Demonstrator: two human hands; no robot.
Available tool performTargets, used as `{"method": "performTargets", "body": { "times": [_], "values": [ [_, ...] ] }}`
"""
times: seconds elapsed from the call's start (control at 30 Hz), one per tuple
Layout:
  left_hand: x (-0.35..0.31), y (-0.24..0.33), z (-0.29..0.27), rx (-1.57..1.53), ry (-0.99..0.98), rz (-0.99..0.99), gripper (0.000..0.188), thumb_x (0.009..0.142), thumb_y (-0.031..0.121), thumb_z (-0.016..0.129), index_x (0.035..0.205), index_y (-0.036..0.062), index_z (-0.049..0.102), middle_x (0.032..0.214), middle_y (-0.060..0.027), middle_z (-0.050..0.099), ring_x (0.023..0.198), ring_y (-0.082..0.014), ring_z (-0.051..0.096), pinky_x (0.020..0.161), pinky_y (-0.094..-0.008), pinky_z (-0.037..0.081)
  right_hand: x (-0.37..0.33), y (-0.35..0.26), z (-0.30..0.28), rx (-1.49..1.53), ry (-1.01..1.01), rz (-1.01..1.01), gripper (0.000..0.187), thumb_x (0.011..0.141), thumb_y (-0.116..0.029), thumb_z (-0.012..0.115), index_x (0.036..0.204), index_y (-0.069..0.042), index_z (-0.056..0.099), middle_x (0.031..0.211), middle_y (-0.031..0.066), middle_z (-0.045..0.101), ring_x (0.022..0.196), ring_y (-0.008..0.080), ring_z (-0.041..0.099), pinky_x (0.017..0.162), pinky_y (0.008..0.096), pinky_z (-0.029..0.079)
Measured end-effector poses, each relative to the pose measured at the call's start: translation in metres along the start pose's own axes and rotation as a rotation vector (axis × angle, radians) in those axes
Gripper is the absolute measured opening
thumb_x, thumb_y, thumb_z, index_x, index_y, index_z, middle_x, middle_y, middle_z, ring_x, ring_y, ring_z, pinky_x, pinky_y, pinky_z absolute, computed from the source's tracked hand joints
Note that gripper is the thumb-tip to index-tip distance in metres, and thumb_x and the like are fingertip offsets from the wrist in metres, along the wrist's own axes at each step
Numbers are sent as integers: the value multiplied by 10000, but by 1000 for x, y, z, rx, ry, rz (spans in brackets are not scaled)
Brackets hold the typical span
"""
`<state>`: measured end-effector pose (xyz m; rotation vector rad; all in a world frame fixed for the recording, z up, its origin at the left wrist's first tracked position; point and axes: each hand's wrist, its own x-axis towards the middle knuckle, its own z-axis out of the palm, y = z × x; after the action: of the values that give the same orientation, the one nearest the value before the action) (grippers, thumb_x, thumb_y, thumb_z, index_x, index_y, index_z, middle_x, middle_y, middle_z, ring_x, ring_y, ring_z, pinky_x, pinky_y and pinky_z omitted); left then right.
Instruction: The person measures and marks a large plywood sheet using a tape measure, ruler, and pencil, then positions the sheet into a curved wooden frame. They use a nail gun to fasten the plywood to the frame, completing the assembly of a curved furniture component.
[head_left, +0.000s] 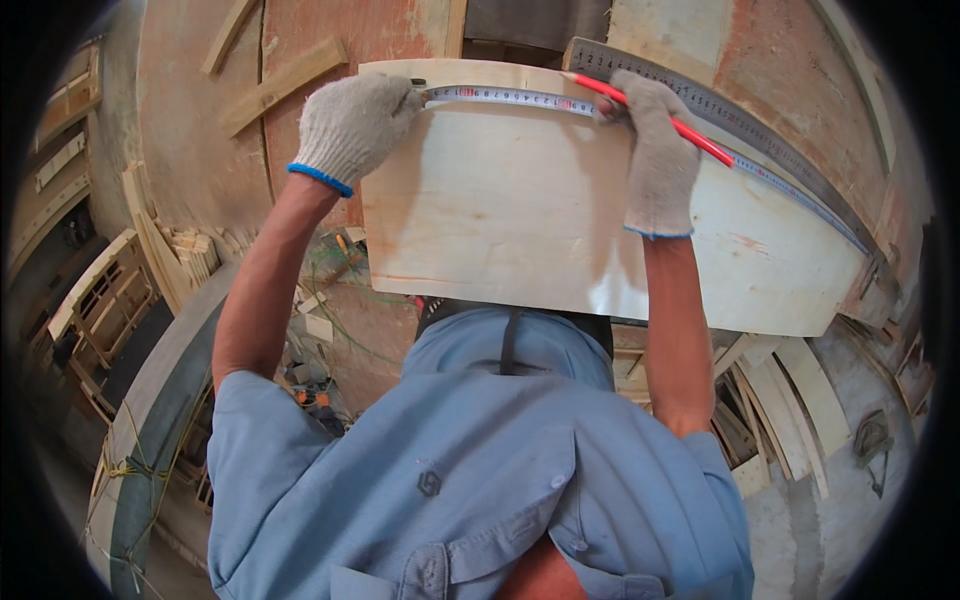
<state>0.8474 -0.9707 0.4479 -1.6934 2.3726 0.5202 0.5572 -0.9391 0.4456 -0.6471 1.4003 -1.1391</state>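
The tape (510, 97) runs along the far edge of the board (500, 200), from the left hand (355, 130) under the right hand (655, 150) and on toward the board's right end. The left hand's fingers are closed on the tape near the board's far left corner; their exact grip is partly hidden. The right hand's fingers are curled around the pencil (705, 142), its sharpened end pointing left and away from the person. That hand and the pencil cover a stretch of the tape.

The ruler (710, 98) lies just beyond the tape, along the board's far edge on the right. Two strips (285, 88) rest on the worn reddish panel at upper left. At lower right, curved pieces (790, 410) lie grouped together; at lower left stands a grey beam (165, 370), bound with yellow cord (125, 468). The shirt (450, 470) blocks much of the near view.

Tape and ruler carry printed graduations, the tape's in black with red marks. A small dark hexagonal emblem sits on the shirt.

The board is pale, smooth wood with faint stains and a bowed far edge. The gloves are off-white knit with blue cuffs, the pencil red, the ruler grey metal.
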Motion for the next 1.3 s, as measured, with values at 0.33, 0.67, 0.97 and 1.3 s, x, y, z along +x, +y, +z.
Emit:
{"method": "performTargets", "body": {
  "times": [0.33,0.67,0.97,1.3],
  "values": [
    [-52,1,-3,-208,-56,127,265,973,292,612,1114,102,732,784,-160,621,707,-337,616,642,-453,483,-57,26,-102,356,167,246,463,1001,-538,519,1000,-97,663,931,65,683,834,174,683,693,356,606],
    [-128,29,5,-376,-218,-55,262,947,187,575,771,1,630,662,-121,593,601,-244,588,576,-379,434,-81,40,-187,531,417,95,411,1025,-407,532,1015,-27,689,923,65,684,794,159,668,664,326,584],
    [-151,58,29,-439,-302,-72,293,960,233,578,787,2,630,638,-97,566,582,-190,550,564,-355,415,-157,53,-218,516,513,37,380,1012,-357,586,1024,9,687,893,53,677,750,145,661,617,289,583],
    [-183,21,57,-423,-376,-43,353,965,287,561,754,14,638,635,-153,582,610,-267,597,578,-400,434,-213,90,-189,603,635,154,339,1012,-323,568,993,-12,701,840,49,683,712,128,652,597,285,556]
  ]
}}
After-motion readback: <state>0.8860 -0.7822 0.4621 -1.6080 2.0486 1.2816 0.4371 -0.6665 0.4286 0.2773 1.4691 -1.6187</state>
